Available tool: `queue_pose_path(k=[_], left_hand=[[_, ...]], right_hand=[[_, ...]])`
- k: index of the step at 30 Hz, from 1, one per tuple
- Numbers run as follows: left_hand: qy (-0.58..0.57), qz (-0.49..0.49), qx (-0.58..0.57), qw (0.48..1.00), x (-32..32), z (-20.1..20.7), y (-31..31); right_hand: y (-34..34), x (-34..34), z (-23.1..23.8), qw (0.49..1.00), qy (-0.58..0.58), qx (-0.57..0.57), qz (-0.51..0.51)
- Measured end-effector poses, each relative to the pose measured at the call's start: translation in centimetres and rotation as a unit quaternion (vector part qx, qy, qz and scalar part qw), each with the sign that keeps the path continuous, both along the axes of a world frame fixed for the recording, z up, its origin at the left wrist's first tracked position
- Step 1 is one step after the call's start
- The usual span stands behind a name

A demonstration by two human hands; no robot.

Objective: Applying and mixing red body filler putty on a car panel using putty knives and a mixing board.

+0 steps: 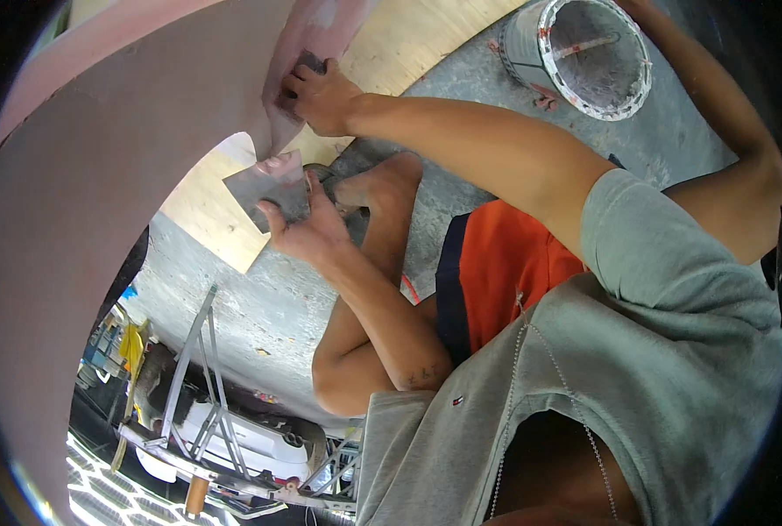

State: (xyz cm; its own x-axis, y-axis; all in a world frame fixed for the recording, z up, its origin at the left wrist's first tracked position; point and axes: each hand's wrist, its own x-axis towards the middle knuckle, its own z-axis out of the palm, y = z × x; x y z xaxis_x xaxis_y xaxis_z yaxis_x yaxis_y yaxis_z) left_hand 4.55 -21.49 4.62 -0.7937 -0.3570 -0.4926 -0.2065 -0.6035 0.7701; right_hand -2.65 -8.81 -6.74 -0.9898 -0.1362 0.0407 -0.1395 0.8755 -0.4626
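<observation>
A large curved pinkish-grey body panel fills the left, its narrow lower edge reaching up to the top middle. My right hand presses a small dark flat piece against that edge with bent fingers; whether it is a spreader or a pad I cannot tell. Closer to me, my left hand grips a square grey putty plate between thumb and fingers. Pinkish putty lies on the plate's far side.
Plywood lies on the grey concrete floor beneath the panel. A splattered bucket stands at the upper right. My bare foot rests beside the plate. A metal stand and a white car part are at lower left.
</observation>
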Motion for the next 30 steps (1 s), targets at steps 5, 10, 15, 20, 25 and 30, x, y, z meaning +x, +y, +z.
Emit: queue_pose_path(k=[5, 10, 15, 20, 25, 30], left_hand=[[-0.006, 0.003, 0.016, 1.0, 0.2, -0.6, 0.0], [0.007, -0.023, 0.016, 1.0, 0.3, -0.1, 0.4], [0.013, -0.005, 0.015, 1.0, 0.6, 0.7, 1.0], [0.035, 0.028, 0.034, 0.998, 1.9, 1.5, 1.7], [0.015, -0.093, 0.086, 0.992, 4.9, 4.0, 5.8], [-0.006, -0.151, 0.071, 0.986, 6.9, 7.2, 7.9]], right_hand=[[0.1, -0.4, 0.6, 0.999, -0.031, -0.005, 0.01], [3.0, 2.5, 3.6, 0.982, -0.095, 0.095, 0.131], [7.5, 10.6, 4.8, 0.988, -0.129, 0.008, 0.08], [12.1, 18.6, 8.8, 0.829, -0.205, -0.499, -0.149], [16.5, 20.2, 17.0, 0.534, -0.333, -0.729, -0.271], [18.1, 20.5, 17.2, 0.498, -0.21, -0.823, -0.173]])
